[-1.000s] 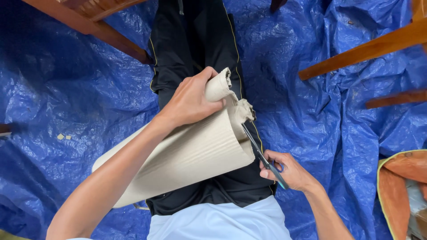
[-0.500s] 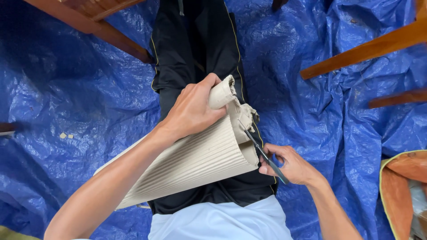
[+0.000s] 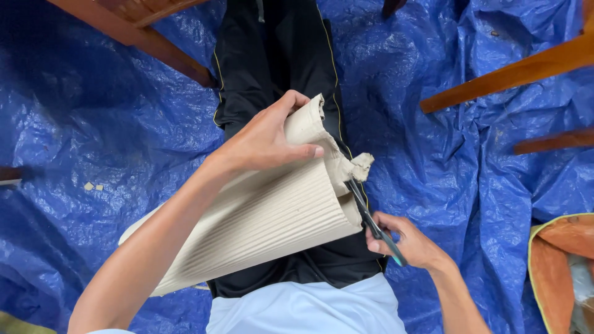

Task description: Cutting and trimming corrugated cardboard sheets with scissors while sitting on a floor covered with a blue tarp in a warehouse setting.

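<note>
A curled sheet of beige corrugated cardboard point(image 3: 272, 229) lies across my lap, ribbed side up. My left hand point(image 3: 266, 141) grips its upper rolled edge, thumb on top. My right hand point(image 3: 405, 240) holds a pair of scissors point(image 3: 370, 216) with dark blades and a teal handle. The blades point up into the cardboard's ragged right end, at a torn flap point(image 3: 357, 166). I sit in black trousers point(image 3: 272, 68) and a light blue shirt point(image 3: 306, 309).
A crumpled blue tarpaulin point(image 3: 105, 154) covers the floor all around. Brown wooden furniture legs cross the top left point(image 3: 142, 37) and the right point(image 3: 513, 74). An orange cloth bag point(image 3: 560, 266) lies at the right edge. Small cardboard scraps point(image 3: 93, 185) sit at left.
The cardboard has turned and lifted slightly under my left hand, which shifted up its edge. The scissors have stayed at the ragged right end, working a little deeper.
</note>
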